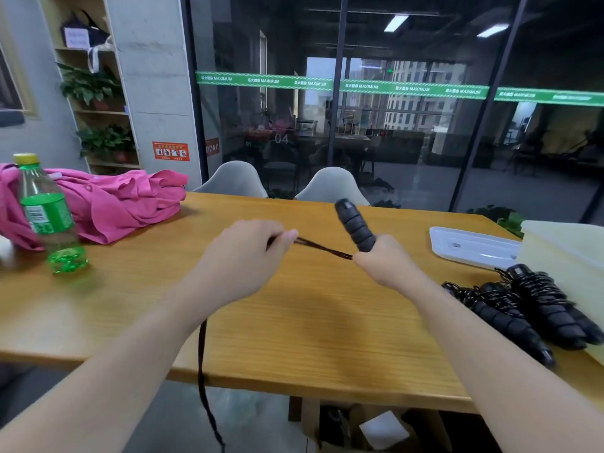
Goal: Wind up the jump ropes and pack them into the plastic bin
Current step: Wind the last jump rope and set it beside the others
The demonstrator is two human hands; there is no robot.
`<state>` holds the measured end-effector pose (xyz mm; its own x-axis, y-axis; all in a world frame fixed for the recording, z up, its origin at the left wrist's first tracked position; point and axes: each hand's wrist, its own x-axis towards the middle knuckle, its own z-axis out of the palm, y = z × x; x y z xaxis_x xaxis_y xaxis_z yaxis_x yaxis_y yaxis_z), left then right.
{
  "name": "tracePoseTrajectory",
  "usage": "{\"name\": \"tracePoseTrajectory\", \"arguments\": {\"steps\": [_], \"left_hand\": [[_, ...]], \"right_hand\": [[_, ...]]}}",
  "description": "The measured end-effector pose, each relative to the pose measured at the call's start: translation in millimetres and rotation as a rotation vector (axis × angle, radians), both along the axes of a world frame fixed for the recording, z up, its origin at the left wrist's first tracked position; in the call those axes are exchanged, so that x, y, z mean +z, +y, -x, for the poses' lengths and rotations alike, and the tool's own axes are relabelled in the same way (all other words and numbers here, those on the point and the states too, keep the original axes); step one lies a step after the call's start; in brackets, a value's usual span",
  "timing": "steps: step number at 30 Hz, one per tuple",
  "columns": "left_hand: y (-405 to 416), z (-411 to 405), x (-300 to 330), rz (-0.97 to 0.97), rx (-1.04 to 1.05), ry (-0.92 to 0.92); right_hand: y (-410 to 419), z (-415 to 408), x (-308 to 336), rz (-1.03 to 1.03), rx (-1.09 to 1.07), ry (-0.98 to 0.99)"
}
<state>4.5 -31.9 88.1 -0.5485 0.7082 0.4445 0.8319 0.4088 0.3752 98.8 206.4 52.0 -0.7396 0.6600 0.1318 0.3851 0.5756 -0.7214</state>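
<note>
While both bare arms reach out over a wooden bench (294,322), the right hand (387,266) is closed around the lower end of a black ridged jump-rope handle (354,223), which points up and slightly away. From that fist a thin dark cord (322,247) runs tight to the left hand (243,256), whose thumb and fingers pinch it. Below the left wrist the rest of the cord hangs over the bench's near edge toward the floor. On the right side of the bench lies a pile of wound jump ropes (523,308) with black handles, just beside a pale plastic bin (568,253) at the frame's edge. A white lid (470,246) lies flat behind the pile. At far left stand a green bottle (49,217) and crumpled pink cloth (124,204).
</note>
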Motion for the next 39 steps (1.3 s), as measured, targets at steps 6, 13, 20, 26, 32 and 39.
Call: {"name": "tracePoseTrajectory", "arguments": {"steps": [6,13,20,26,32,39], "left_hand": [[36,10,35,0.067,-0.196,0.144],[58,64,16,0.24,-0.348,-0.311],[82,38,-34,-0.082,-0.359,-0.947],[76,-19,-58,-0.058,-0.191,-0.886],[60,-55,-50,0.253,-0.04,0.051],[58,-18,-24,0.084,-0.148,0.217]], "right_hand": [[-34,1,2,-0.504,0.285,-0.44],[-53,-23,36,-0.425,0.498,-0.224],[-24,-18,24,-0.017,0.356,0.177],[11,-7,16,-0.016,-0.095,0.245],[15,-6,-12,-0.364,-0.233,-0.045],[-6,-20,-32,-0.676,0.09,-0.441]]}}
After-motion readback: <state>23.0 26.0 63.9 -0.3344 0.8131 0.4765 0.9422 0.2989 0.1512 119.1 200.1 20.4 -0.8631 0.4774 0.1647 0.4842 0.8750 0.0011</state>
